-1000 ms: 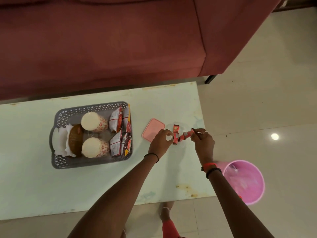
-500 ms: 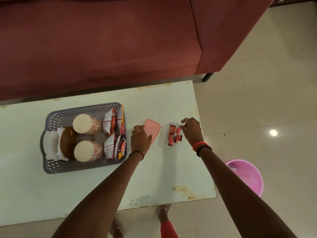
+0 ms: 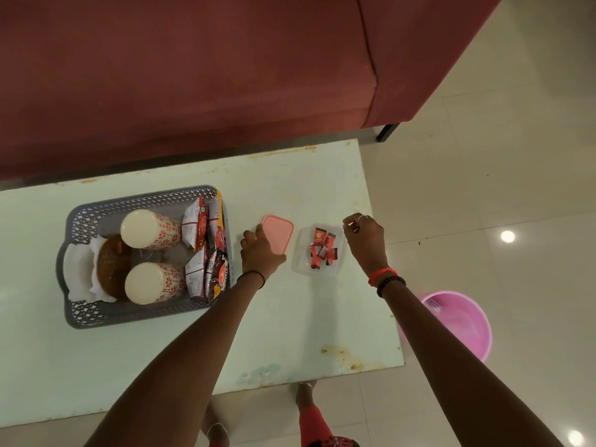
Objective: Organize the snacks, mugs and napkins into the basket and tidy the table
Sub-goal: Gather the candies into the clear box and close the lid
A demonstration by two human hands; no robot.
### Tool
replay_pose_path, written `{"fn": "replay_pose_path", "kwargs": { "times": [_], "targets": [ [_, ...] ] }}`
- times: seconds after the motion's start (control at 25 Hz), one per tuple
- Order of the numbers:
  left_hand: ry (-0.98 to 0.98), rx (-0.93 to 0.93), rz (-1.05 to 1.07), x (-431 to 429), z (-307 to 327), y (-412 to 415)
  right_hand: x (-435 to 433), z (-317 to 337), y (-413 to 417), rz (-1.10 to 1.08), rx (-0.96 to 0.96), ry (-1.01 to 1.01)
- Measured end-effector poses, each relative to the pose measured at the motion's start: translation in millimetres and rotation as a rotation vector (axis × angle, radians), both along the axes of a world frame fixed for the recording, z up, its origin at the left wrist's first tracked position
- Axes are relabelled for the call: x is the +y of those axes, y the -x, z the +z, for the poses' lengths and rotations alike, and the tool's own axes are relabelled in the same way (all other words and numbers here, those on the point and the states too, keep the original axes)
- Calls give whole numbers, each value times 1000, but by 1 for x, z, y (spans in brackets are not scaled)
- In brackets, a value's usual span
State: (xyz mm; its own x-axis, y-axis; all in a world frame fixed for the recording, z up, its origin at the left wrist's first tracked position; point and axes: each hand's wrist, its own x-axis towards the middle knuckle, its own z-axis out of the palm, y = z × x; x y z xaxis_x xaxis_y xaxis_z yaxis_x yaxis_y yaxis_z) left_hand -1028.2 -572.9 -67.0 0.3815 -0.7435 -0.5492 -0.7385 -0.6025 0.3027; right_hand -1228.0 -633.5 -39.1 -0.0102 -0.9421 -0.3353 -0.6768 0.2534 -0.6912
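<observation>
**A:** What's where, from the big things down?

**B:** The maroon sofa [image 3: 193, 75] fills the top of the frame. Below it is the pale desk [image 3: 290, 317], with the grey basket [image 3: 84, 217] at its left. A pink bin [image 3: 464, 327] stands on the floor at the lower right, off the desk's corner.

**A:** And in the basket?

**B:** Two patterned mugs [image 3: 150, 229] sit in the middle, cream ends up. Snack packets [image 3: 206, 250] stand along the right wall, and white napkins [image 3: 76, 272] lie at the left end under a brown woven mat [image 3: 111, 269].

**A:** So what's left out?

**B:** The clear tub [image 3: 300, 264] at centre frame, right of the basket, with small red sachets [image 3: 322, 248] loose inside. The pink lid [image 3: 280, 232] is at its left. I can't tell whether the two touch.

**A:** The hands?

**B:** The left hand [image 3: 259, 253] grips the lid by its left edge, fingers curled round it. The right hand [image 3: 364, 235] hangs by the tub's upper right corner, fingers curled in, with nothing showing in them.

**A:** How will the tub handle?

**B:** Light, I'd judge. It's thin, stiff plastic and likely to skate on that smooth desk. I'd steady a side wall while the lid is pressed on, then lift it by both long sides. The sachets look crinkly and slick, so they're better shut in than pinched up singly.
</observation>
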Motion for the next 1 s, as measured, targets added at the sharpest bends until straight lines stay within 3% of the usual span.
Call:
{"fn": "replay_pose_path", "kwargs": {
  "times": [0.12,0.2,0.32,0.4,0.48,0.64,0.72,0.88,1.0],
  "targets": [
    [41,315,388,-11,21,-2,3,8,-7,-56,-51,-5],
    [78,752,537,-16,43,-3,5,19,-13,-124,-144,-82],
    [-47,1256,531,-8,77,2,2,30,-20,-251,-528,-417],
    [-121,1391,516,-3,86,7,3,35,-19,-269,-726,-626],
    [-155,1475,522,1,85,13,5,38,-16,-264,-825,-691],
    [-152,1543,618,1,76,19,4,37,-4,-366,-916,-621],
    [-73,1472,700,-1,73,20,3,33,7,-458,-928,-570],
    [104,991,686,1,51,10,11,18,27,-541,-727,-479],
    [12,747,486,5,35,12,19,2,26,-542,-538,-465]
  ]
}}
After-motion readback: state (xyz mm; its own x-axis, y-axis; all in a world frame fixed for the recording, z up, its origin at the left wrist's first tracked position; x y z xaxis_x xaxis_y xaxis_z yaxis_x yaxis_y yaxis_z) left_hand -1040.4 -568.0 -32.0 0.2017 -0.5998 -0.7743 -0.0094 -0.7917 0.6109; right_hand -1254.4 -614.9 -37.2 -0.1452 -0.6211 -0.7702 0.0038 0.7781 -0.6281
